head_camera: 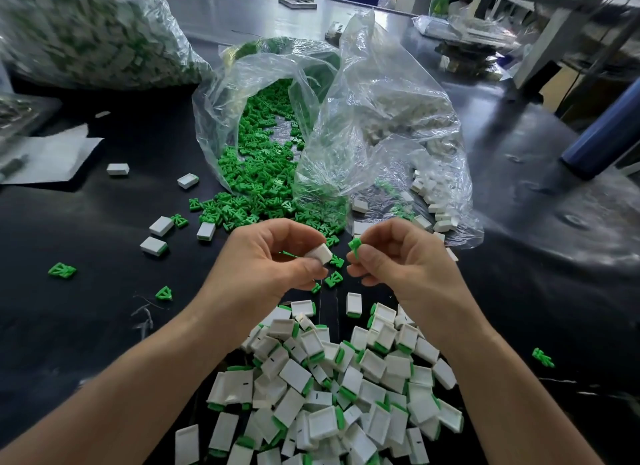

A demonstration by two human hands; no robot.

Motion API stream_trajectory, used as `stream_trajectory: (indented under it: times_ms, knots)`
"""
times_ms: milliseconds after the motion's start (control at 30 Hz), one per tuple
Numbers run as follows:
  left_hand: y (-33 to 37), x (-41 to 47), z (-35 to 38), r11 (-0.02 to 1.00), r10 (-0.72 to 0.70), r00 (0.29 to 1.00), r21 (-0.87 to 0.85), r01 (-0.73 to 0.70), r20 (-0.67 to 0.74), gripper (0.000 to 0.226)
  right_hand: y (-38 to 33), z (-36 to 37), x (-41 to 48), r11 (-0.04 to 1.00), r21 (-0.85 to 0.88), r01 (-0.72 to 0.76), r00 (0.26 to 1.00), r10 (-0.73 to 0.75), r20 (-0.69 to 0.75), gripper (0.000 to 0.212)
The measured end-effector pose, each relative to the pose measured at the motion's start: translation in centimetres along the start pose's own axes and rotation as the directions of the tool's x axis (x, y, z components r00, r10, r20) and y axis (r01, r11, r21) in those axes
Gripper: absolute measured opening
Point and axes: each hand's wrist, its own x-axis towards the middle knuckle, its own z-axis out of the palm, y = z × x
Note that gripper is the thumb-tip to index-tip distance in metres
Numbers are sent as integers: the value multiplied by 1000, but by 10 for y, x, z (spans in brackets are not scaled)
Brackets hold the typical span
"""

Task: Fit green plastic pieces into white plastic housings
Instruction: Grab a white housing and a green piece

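Fingers of my left hand [273,256] pinch a white housing [320,255]. My right hand [401,256] pinches a green piece [354,245] beside it.

I see left hand [273,256] pinching white housing [320,254], right hand [398,256] pinching green piece [354,248]; apart, above assembled pile [332,388].

Both bare hands are hovering close together above the counter [86,222].
The left hand [277,260] is pinching a white housing [320,255] between thumb and curled fingers. The right hand [398,256] is pinching a green piece [354,246] at its fingertips. Both forearms are reaching forward, converging.
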Motion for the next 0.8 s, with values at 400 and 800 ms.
stream_trajectory:
  times_ms: [400, 800]
  knots:
    - [0, -1, 1, 999, 13, 999, 33, -14, 32, 18, 1, 6, -2, 986, -84, 141, 990, -139, 31, 29]
    - [-2, -1, 0, 994, 65, 997, 83, -68, 32, 29, 3, 5, -3, 982, -106, 154, 988, -152, 28, 28]
